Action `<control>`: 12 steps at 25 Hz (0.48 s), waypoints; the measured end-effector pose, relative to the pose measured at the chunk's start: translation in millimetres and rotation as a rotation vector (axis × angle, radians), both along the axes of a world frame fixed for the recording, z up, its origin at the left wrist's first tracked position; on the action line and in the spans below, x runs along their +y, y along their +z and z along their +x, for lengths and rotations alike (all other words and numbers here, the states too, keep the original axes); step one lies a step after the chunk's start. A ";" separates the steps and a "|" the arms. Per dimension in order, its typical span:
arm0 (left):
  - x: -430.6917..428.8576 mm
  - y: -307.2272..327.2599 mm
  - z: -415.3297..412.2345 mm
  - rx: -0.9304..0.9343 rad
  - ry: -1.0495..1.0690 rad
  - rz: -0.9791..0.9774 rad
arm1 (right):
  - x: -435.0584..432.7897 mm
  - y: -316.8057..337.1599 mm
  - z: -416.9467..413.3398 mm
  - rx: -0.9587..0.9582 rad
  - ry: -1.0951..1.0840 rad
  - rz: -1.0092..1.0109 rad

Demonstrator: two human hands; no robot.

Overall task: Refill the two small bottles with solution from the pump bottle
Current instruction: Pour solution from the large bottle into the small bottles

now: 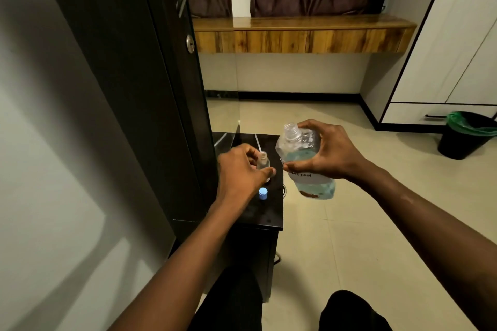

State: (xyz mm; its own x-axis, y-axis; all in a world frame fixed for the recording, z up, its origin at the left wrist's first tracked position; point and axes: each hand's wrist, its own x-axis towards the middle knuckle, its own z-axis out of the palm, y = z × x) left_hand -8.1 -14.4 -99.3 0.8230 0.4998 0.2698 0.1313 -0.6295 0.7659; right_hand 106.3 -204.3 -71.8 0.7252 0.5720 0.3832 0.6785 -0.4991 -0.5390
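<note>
My right hand (326, 152) grips the large clear pump bottle (298, 146), held in the air beside the table. Its pump is off, its neck is open, and it tilts toward the left. Pale blue solution fills its lower half, and a white label crosses its side. My left hand (239, 166) holds a small clear bottle (262, 160) upright on the black table (269, 216); its mouth is uncapped. A second small bottle with a blue cap (263, 193) stands just in front of my left hand. A thin white tube (258, 142), perhaps the pump's, lies on the table behind.
A dark wardrobe door (150, 88) stands close on the left of the table. A black bin with a green liner (466, 134) sits at the right by white cabinets. A wooden shelf (301, 35) runs along the far wall. Tiled floor (349, 236) lies right of the table.
</note>
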 end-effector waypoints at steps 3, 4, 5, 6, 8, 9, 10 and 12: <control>2.9 11.6 -1.6 -0.080 -0.015 0.041 | -2.1 11.0 -2.5 -0.071 0.038 -0.062; 2.3 14.0 -2.7 -0.105 -0.014 0.068 | -1.6 14.6 -5.0 -0.103 0.046 -0.096; 1.2 15.4 -4.0 -0.127 -0.018 0.094 | -0.9 17.6 -7.2 -0.144 0.046 -0.136; 0.5 16.4 -5.0 -0.147 -0.023 0.108 | -0.1 20.4 -8.8 -0.182 0.042 -0.175; -1.4 19.2 -7.4 -0.174 -0.040 0.094 | 0.4 25.4 -11.0 -0.239 0.036 -0.261; -2.3 20.0 -8.2 -0.185 -0.052 0.078 | 0.6 27.5 -12.2 -0.268 0.032 -0.310; -3.0 19.9 -8.7 -0.197 -0.068 0.063 | 0.6 29.1 -13.0 -0.299 0.023 -0.356; -4.0 18.5 -10.1 -0.223 -0.098 0.032 | 0.6 31.4 -14.3 -0.343 0.009 -0.415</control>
State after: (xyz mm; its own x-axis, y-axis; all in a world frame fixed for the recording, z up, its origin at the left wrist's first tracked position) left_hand -18.2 -18.4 -80.8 0.7854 0.4091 0.4645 -0.1012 -0.6555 0.7484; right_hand 92.0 -203.7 -40.3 0.5921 0.7316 0.3379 0.7865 -0.6160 -0.0443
